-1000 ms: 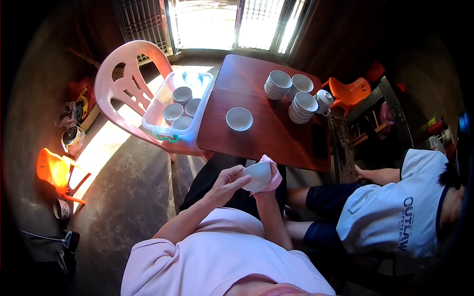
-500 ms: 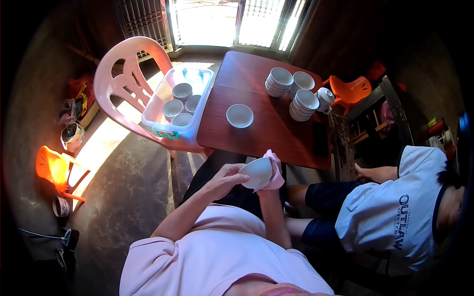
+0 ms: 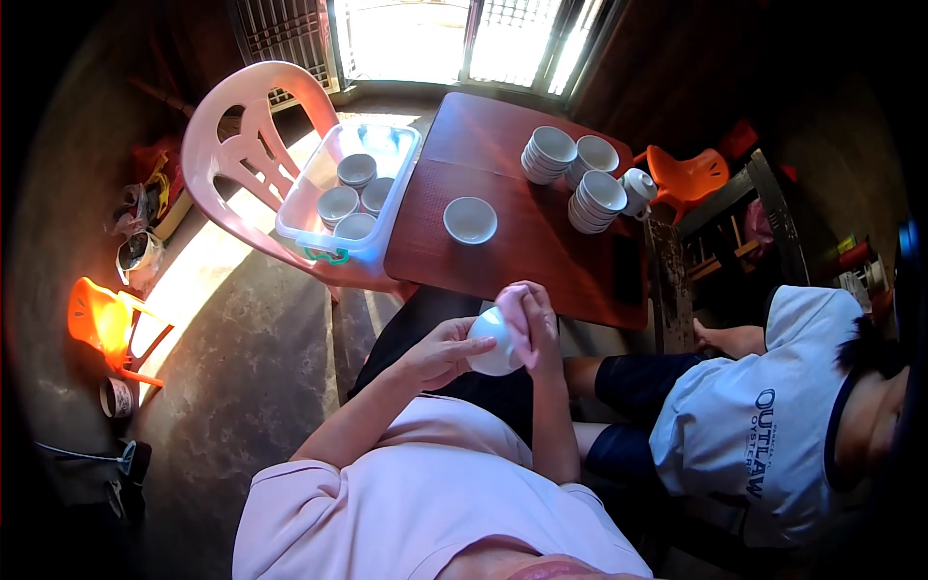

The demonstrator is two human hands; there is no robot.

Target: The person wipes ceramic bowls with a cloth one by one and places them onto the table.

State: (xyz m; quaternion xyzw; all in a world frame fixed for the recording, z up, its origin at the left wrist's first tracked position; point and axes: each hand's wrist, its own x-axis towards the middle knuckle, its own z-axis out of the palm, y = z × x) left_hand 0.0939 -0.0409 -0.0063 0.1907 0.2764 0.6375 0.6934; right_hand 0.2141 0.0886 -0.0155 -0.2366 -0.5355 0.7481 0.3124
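Note:
A white bowl [image 3: 492,350] is held in front of my chest, tipped so that its outer side faces me. My left hand [image 3: 445,352] grips its left edge, thumb on the outside. In my right hand [image 3: 541,324] is a pink cloth [image 3: 517,317], pressed against the bowl's right side; the cloth hides part of the bowl. Past my hands, a single bowl [image 3: 471,220] sits upright on the red-brown table [image 3: 435,266]. Stacked bowls [image 3: 597,205] stand toward the table's right side, with a white cup [image 3: 638,192] beside them.
A clear plastic bin [image 3: 290,235] with several stacked bowls rests on a pink chair [image 3: 193,184] left of the table. A person in a white shirt [image 3: 715,425] sits at my right, near a dark wooden bench [image 3: 667,280]. Orange chairs [image 3: 97,314] stand around.
The bowl in my hands has turned, so its outside now faces me and its opening no longer shows. My right hand and the cloth have shifted up slightly over its side.

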